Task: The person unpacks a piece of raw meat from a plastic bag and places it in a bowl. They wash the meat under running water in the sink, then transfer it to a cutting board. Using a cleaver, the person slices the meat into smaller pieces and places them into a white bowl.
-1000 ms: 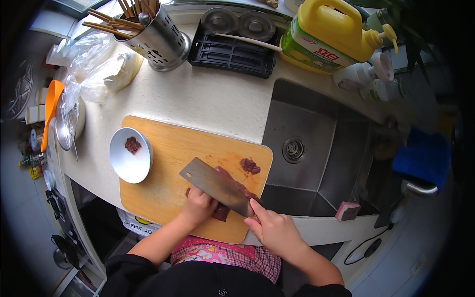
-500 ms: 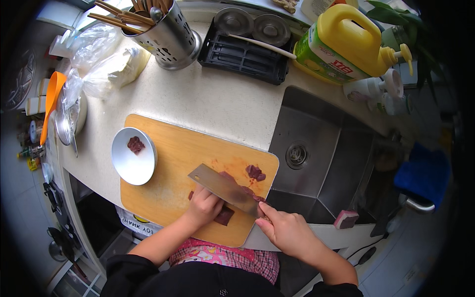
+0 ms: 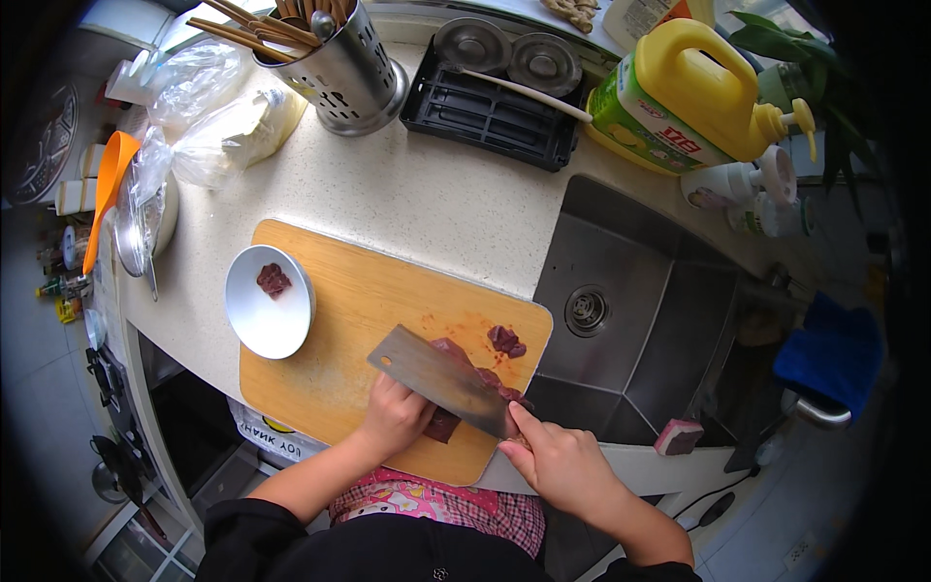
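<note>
My right hand (image 3: 562,461) grips the handle of a cleaver (image 3: 436,376) over the wooden cutting board (image 3: 330,252). The broad blade slants up to the left, beside the bent fingers of my left hand (image 3: 396,417). Those fingers press on a dark red piece of raw meat (image 3: 443,426), partly hidden by the hand and blade. Beyond the blade lie cut meat pieces (image 3: 451,347), and a small heap of meat (image 3: 505,340) sits near the board's right end. A white bowl (image 3: 254,330) on the board's left side holds some sliced meat (image 3: 273,280).
A steel sink (image 3: 621,320) adjoins the board on the right, with a pink-and-white sponge (image 3: 679,437) on its front edge. Behind stand a utensil holder (image 3: 361,92), a black rack (image 3: 485,116) and a yellow jug (image 3: 679,92). Plastic bags (image 3: 223,141) and an orange spatula (image 3: 109,194) are at left.
The cleaver and both hands keep nearly the same place on the board, with the blade shifted slightly. The whole view has moved a little.
</note>
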Available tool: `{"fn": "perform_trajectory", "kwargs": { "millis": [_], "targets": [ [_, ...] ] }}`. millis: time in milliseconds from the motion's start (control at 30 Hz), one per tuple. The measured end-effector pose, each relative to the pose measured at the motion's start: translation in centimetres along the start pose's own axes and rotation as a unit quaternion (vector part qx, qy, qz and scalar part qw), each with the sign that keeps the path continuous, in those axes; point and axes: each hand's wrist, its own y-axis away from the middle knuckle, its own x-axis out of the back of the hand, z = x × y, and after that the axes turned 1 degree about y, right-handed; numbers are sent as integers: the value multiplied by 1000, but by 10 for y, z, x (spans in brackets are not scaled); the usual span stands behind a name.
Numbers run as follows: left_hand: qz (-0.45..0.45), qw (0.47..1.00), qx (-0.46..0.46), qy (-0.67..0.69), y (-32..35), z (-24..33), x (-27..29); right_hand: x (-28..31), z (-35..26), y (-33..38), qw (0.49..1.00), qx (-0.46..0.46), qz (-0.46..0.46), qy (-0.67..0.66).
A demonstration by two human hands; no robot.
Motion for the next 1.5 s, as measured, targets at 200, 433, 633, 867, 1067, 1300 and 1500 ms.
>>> {"fn": "perform_trajectory", "kwargs": {
  "millis": [200, 433, 633, 867, 1067, 1300, 1500],
  "targets": [
    [-13, 1000, 7, 15, 0, -2, -1, -5, -1, -1, 999, -3, 2, 35],
    [-28, 998, 12, 46, 8, -8, -9, -26, -15, -27, 997, 12, 50, 60],
    [-21, 999, 3, 31, 1, -4, -4, -26, -6, -12, 997, 1, 50, 62],
    [-26, 999, -7, 44, 1, 1, -7, -37, -21, -54, 1000, -5, 29, -9],
    [-28, 999, -14, 15, -2, 1, -1, -37, 4, -24, 993, -15, 92, -68],
    [-22, 999, -48, 10, 1, -4, -1, -12, 0, -1, 997, -2, 53, -59],
    [-20, 999, -38, 7, 12, -11, -9, -13, 1, 10, 1000, -1, 13, 4]
  ]
}}
